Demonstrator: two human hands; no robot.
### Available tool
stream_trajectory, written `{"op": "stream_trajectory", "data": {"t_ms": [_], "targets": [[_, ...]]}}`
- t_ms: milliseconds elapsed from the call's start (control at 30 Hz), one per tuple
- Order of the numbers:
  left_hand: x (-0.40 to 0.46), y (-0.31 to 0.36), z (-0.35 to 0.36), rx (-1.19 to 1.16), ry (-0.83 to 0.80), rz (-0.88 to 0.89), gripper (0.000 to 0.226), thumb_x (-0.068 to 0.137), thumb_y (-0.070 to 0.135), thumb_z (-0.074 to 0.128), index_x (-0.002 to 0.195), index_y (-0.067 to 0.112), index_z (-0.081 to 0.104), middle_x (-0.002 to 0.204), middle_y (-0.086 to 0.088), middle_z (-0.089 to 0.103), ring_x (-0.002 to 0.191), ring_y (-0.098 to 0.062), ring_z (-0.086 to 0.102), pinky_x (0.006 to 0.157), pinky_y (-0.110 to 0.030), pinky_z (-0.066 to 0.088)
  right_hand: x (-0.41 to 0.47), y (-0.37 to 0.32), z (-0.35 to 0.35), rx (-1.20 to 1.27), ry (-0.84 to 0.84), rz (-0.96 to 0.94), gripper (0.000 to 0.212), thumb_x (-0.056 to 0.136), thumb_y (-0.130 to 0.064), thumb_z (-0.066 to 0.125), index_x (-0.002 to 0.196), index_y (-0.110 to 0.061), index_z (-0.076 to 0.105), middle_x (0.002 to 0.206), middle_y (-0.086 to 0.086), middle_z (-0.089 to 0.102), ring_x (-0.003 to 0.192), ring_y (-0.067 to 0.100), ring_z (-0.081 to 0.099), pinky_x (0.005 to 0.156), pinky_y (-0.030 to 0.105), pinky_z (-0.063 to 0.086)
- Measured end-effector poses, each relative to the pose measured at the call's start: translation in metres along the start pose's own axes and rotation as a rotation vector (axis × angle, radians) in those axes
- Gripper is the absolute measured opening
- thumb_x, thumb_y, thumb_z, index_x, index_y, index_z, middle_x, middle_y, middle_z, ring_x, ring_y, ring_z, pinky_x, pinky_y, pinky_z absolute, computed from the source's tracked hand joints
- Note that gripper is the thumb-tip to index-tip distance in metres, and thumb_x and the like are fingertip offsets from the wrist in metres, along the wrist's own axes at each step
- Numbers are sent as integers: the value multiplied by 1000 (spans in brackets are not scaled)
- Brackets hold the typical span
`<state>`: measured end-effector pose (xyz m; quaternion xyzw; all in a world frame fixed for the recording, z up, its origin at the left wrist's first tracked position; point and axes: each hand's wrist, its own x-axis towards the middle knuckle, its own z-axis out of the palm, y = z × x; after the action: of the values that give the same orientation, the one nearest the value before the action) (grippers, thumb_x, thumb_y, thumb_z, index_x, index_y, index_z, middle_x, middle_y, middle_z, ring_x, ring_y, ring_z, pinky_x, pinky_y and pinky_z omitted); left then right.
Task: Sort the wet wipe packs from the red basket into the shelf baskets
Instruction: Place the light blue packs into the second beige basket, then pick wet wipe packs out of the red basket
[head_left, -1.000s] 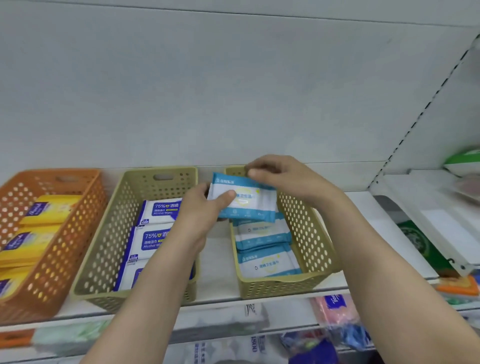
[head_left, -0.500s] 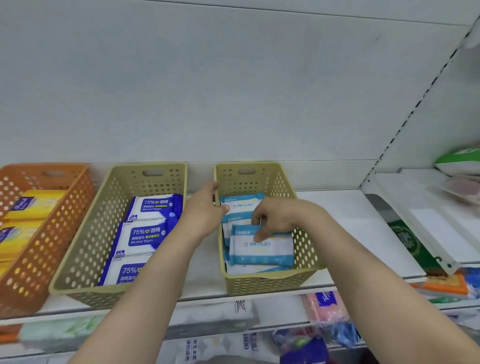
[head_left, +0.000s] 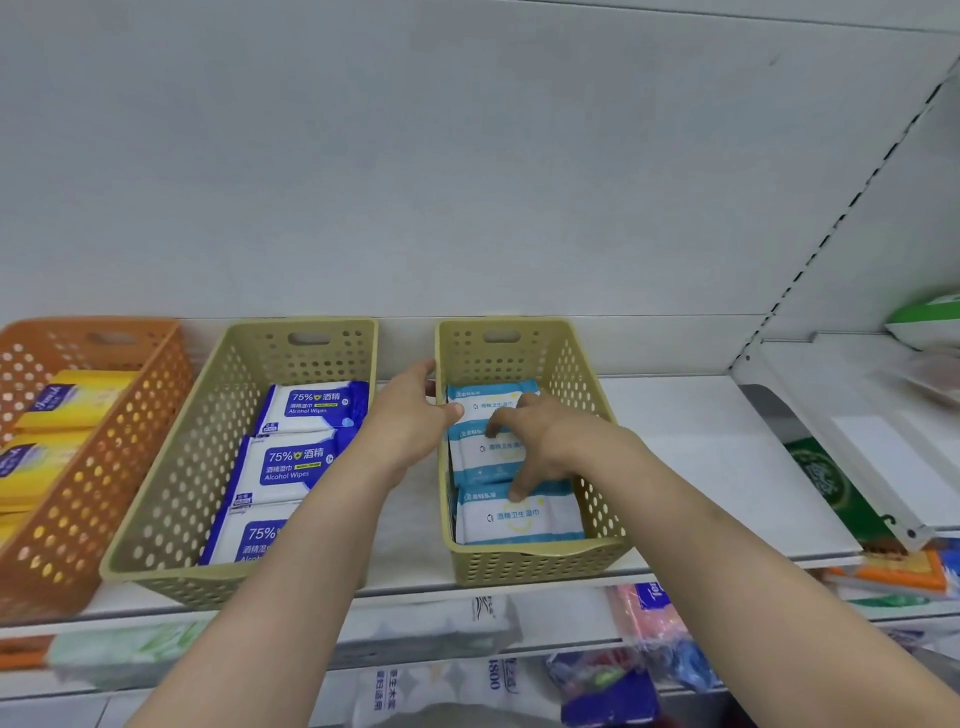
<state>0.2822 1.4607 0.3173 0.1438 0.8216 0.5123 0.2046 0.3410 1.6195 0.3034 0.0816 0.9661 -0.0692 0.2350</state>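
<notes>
Three light-blue wet wipe packs lie in a row inside the right beige basket (head_left: 592, 558) on the shelf. My right hand (head_left: 530, 441) is inside that basket, fingers spread over the middle pack (head_left: 493, 460), thumb touching the front pack (head_left: 519, 517). The rear pack (head_left: 485, 397) lies behind the fingers. My left hand (head_left: 413, 421) holds the basket's left rim, thumb over the edge. The middle beige basket (head_left: 171, 493) holds three dark-blue alcohol wipe packs (head_left: 291, 462). The red basket is out of view.
An orange basket (head_left: 93, 483) with yellow packs (head_left: 67, 400) stands at the left. White shelf (head_left: 727, 467) stretches right of the baskets. A green pack (head_left: 930, 317) sits on the neighbouring shelf at far right. Packaged goods fill the shelf below.
The light-blue pack held over the basket a second ago now lies in the right beige basket. My right hand has gone from gripping it to spreading over the packs; my left stays at the rim.
</notes>
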Motion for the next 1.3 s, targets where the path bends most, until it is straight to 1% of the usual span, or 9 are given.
{"op": "stream_trajectory", "data": {"t_ms": [133, 300, 367, 567, 700, 833, 1000, 1200, 1300], "targets": [[-1, 0, 1, 10, 1, -3, 53, 93, 12, 62, 142, 21, 42, 127, 3, 58, 99, -12, 60, 58, -18, 49, 4, 0, 4, -33, -41, 11, 92, 70, -39, 87, 146, -37, 35, 144, 3, 37, 134, 26, 37, 107, 45, 42], [-3, 5, 1, 39, 11, 19, 50, 93, 12, 62, 139, 18, 45, 131, 1, 58, 98, -9, 56, 62, -16, 46, 5, 6, -4, -2, -3, 17, 76, 78, -44, 79, 144, -32, 42, 142, 1, 44, 130, 23, 44, 103, 38, 43], [-5, 7, -1, 59, -7, 46, 47, 93, 12, 62, 138, 18, 47, 132, 2, 57, 101, -9, 56, 66, -17, 46, 4, 6, -12, 50, 58, 21, 66, 83, -45, 73, 141, -29, 47, 143, 0, 47, 129, 22, 47, 102, 35, 42], [-15, 13, -39, 156, 53, 153, 58, 91, 21, 65, 145, 17, 41, 145, -3, 47, 128, -17, 49, 105, -33, 41, -5, -20, -56, 70, 354, -30, 47, 90, -39, 66, 132, -21, 57, 136, 2, 56, 123, 23, 53, 99, 36, 45], [-31, 6, -101, 230, 201, 240, 49, 89, 27, 66, 135, 18, 51, 136, -4, 53, 124, -19, 52, 106, -34, 40, -19, -61, -84, 107, 512, -97, 42, 91, -37, 63, 130, -23, 58, 129, 3, 57, 121, 22, 53, 100, 35, 42], [-67, -21, -181, 396, 442, 320, 45, 90, 28, 65, 132, 17, 55, 133, -7, 55, 124, -23, 50, 104, -30, 35, -33, -133, -98, 139, 677, -219, 39, 94, -36, 62, 130, -22, 58, 131, 0, 57, 122, 19, 52, 99, 31, 39], [-142, -94, -289, 539, 681, 335, 43, 87, 24, 67, 128, 14, 58, 126, -10, 59, 119, -32, 51, 102, -39, 38, -41, -271, -84, 182, 827, -417, 38, 93, -33, 63, 129, -22, 59, 134, -3, 57, 126, 16, 50, 97, 26, 36], [-255, -214, -404, 614, 847, 171, 42, 90, 23, 64, 131, 14, 56, 129, -7, 55, 123, -27, 45, 103, -34, 33, -33, -460, -21, 217, 765, -719, 37, 92, -36, 62, 126, -23, 60, 133, -1, 57, 125, 20, 52, 101, 34, 42], [-310, -278, -448, 584, 894, 17, 40, 91, 22, 62, 131, 16, 55, 127, -4, 56, 120, -25, 46, 100, -34, 35, -26, -554, 28, 201, 639, -843, 36, 93, -34, 62, 128, -25, 58, 136, -1, 55, 127, 17, 50, 102, 35, 43]]}}
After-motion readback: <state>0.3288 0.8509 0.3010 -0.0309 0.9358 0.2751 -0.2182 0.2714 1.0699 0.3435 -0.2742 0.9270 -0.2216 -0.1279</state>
